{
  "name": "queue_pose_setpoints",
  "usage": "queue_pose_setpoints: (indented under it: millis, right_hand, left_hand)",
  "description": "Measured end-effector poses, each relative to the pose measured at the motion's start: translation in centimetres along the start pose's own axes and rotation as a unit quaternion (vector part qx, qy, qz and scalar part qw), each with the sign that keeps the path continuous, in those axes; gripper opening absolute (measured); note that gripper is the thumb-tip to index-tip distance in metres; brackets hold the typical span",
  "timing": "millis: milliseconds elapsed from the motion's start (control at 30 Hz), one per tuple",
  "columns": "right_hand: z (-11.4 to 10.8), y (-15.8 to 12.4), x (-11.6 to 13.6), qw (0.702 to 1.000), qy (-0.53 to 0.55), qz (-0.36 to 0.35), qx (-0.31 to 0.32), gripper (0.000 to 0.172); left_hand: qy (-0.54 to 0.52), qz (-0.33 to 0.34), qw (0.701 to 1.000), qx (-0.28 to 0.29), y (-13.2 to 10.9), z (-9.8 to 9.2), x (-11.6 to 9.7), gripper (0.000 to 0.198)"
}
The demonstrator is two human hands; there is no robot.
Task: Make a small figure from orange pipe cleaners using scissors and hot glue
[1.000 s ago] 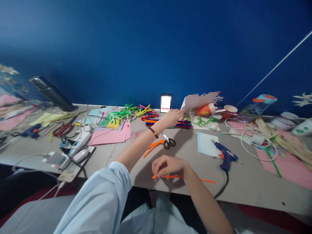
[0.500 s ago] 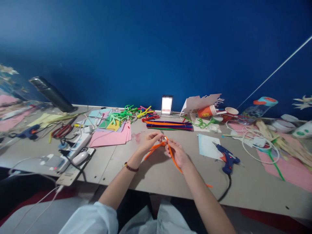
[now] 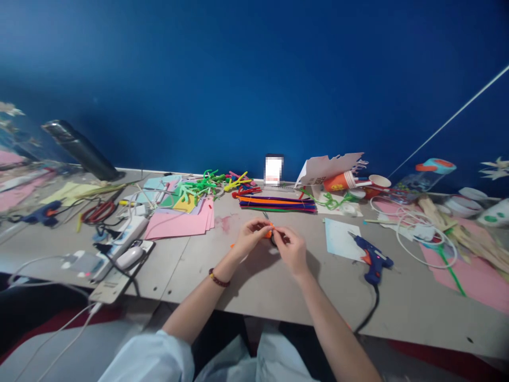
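My left hand [image 3: 253, 237] pinches an orange pipe cleaner [image 3: 270, 232] over the middle of the table, thumb and fingers closed. Close beside it, the fingers of my right hand [image 3: 293, 248] are pressed together at the same orange piece; much of it is hidden by both hands. An orange end [image 3: 233, 246] pokes out left of my left hand. Between the hands, a thin grey tip and a dark loop [image 3: 273, 240] show, perhaps scissors, mostly covered. Behind the hands lies a bundle of coloured pipe cleaners [image 3: 278, 203].
A blue glue gun [image 3: 373, 259] rests at right, near light blue paper [image 3: 338, 237]. To the left are pink sheets [image 3: 178, 225], a power strip [image 3: 121, 249], a phone [image 3: 107, 284] and a mouse [image 3: 129, 257]. Green pipe-cleaner pieces [image 3: 202, 185] lie by the wall.
The long orange strand that hung below my right hand no longer shows. My right hand has shifted slightly right, and its fingers now meet my left hand's fingertips at the orange piece.
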State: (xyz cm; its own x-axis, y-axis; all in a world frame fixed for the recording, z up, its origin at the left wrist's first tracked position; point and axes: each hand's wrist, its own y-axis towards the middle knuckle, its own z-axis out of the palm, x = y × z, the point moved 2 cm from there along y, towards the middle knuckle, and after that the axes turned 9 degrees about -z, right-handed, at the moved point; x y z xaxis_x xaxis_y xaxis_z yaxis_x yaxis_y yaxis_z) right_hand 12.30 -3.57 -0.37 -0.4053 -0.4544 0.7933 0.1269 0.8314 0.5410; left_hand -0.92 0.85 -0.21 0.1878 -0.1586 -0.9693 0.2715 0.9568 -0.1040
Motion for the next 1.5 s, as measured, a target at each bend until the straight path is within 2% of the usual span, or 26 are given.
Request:
queue_pose_setpoints:
  millis: [133,233,433,633,733,900,1100,1400,1500]
  right_hand:
    - [0.0,-0.1,0.4,0.997,-0.054,-0.059,0.01,0.02]
    - [0.0,-0.1,0.5,0.997,-0.055,-0.056,0.002,0.019]
    - [-0.1,0.1,0.7,0.997,-0.057,-0.055,-0.013,0.018]
    - [0.0,0.0,0.7,0.995,-0.073,-0.069,-0.013,0.018]
    - [0.1,-0.1,0.6,0.995,-0.074,-0.072,-0.01,0.017]
    - [0.2,-0.2,0.6,0.995,-0.072,-0.074,0.004,0.017]
    - [0.4,-0.3,0.2,0.995,-0.07,-0.063,0.016,0.018]
    - [0.6,-0.1,0.4,0.996,-0.073,-0.059,0.009,0.017]
    - [0.2,-0.1,0.4,0.996,-0.071,-0.057,-0.013,0.019]
  left_hand:
    - [0.015,0.021,1.0,-0.016,0.1,0.0,0.0,0.025]
    - [0.03,0.036,0.999,-0.022,0.1,-0.1,0.1,0.025]
    - [0.125,0.096,0.987,-0.038,0.4,-0.4,0.5,0.021]
    - [0.242,0.221,0.943,-0.054,-0.2,-0.2,-0.1,0.017]
    - [0.292,0.259,0.919,-0.054,-0.4,-0.2,-0.1,0.018]
    - [0.375,0.28,0.879,-0.088,-0.4,-0.2,0.6,0.015]
    - [0.423,0.313,0.841,-0.122,-0.3,-0.2,0.8,0.015]
    - [0.467,0.309,0.814,-0.155,-0.2,-0.2,1.1,0.017]
    - [0.467,0.28,0.814,-0.201,0.3,-1.3,0.1,0.012]
